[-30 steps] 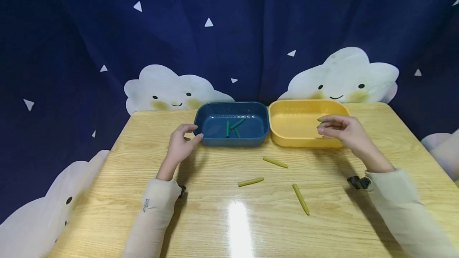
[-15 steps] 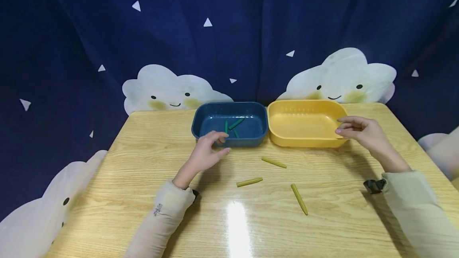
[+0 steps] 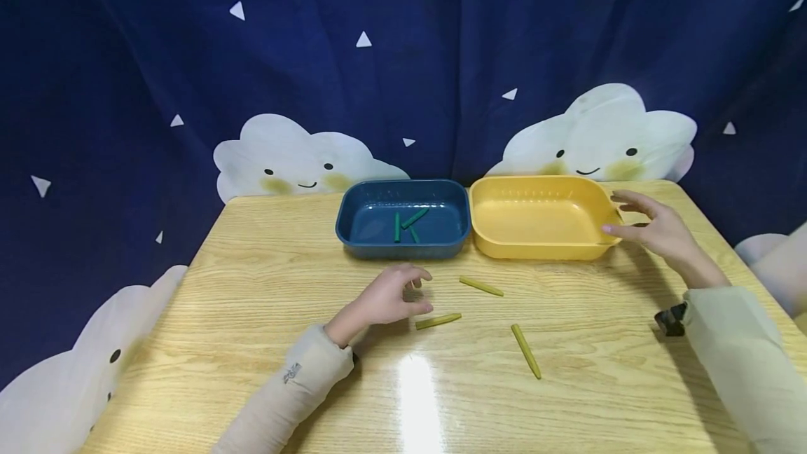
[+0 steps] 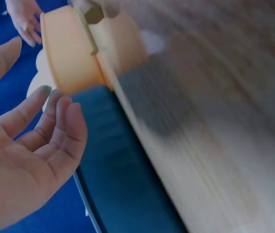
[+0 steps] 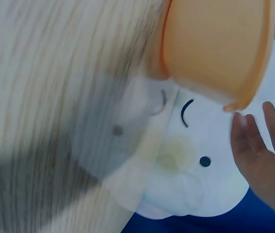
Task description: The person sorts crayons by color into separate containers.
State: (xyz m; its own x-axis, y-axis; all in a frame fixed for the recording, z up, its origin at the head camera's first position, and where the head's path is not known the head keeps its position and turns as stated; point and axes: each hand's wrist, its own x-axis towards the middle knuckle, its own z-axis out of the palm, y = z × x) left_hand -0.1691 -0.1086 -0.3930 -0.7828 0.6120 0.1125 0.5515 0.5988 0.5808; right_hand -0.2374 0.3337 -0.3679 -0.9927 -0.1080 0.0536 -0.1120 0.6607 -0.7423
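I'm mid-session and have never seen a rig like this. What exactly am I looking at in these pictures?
There is no machine here: the left grip and the right grip are simply a person's bare hands. The wide picture is taken from the head, looking forward and down. The two tilted ones are taken from the left and right wrists, each looking at its own side's work.

On the wooden table stand a blue bin, with three green sticks inside, and a yellow bin next to it. Three yellow sticks lie in front of them.

The left grip is near two yellow sticks and holds nothing. The right grip is at the yellow bin's right end; whether it touches the rim, I cannot tell.
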